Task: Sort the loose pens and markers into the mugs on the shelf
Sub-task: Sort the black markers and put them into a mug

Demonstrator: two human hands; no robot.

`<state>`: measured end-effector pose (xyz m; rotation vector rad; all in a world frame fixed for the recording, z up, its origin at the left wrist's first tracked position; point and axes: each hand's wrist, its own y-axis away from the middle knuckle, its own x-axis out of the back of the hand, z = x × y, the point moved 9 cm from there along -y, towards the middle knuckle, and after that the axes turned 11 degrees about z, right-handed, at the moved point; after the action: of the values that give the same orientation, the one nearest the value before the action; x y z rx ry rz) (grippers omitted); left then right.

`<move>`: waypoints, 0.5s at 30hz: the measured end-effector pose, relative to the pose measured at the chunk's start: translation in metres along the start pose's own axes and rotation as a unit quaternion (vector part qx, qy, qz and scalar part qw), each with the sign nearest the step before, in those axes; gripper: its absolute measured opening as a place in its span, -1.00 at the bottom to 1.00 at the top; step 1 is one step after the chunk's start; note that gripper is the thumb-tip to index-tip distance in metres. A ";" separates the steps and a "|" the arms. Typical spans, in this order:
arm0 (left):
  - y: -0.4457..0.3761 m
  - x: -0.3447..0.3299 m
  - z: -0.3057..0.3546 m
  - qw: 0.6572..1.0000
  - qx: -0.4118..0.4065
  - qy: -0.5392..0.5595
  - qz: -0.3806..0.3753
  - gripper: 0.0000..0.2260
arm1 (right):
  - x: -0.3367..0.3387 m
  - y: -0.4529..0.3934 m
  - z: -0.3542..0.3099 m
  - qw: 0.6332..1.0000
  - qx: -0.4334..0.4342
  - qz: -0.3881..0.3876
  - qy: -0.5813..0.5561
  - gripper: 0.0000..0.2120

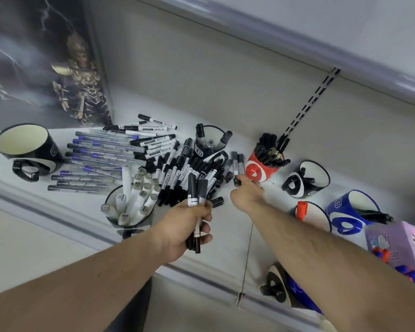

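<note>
A heap of loose black markers (pixel 189 168) lies mid-shelf, with blue-capped pens (pixel 94 159) fanned out to its left. My left hand (pixel 189 226) grips a small bundle of black markers (pixel 196 195) upright in front of the heap. My right hand (pixel 246 194) pinches two grey-black markers (pixel 237 164) at the heap's right edge, beside the red mug (pixel 256 171) packed with black markers. A black mug (pixel 130 224) near the front holds grey-capped white markers. Another black mug (pixel 211 140) behind the heap holds a couple of markers.
A large black mug (pixel 31 149) with nothing visible inside stands at far left. To the right are a black mug (pixel 304 180), a white mug with an orange marker (pixel 314 214), and a blue mug (pixel 352 212). A purple box (pixel 403 245) sits at right edge, a poster (pixel 41 63) at back left.
</note>
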<state>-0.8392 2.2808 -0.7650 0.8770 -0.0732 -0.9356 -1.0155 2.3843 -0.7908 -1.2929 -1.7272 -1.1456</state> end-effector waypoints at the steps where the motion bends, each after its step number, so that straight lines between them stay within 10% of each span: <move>1: -0.002 0.001 0.000 1.000 0.006 0.008 0.001 -0.89 | -0.004 -0.010 0.002 0.999 0.005 -0.014 0.042 -0.30; 15: 0.000 0.016 -0.009 0.998 0.033 0.047 -0.008 -0.86 | -0.022 -0.042 -0.003 0.959 0.171 0.033 0.222 -0.52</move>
<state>-0.8256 2.2746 -0.7753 0.9831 -0.0159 -0.9097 -1.0500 2.3681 -0.8199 -0.8033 -1.4530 -0.9558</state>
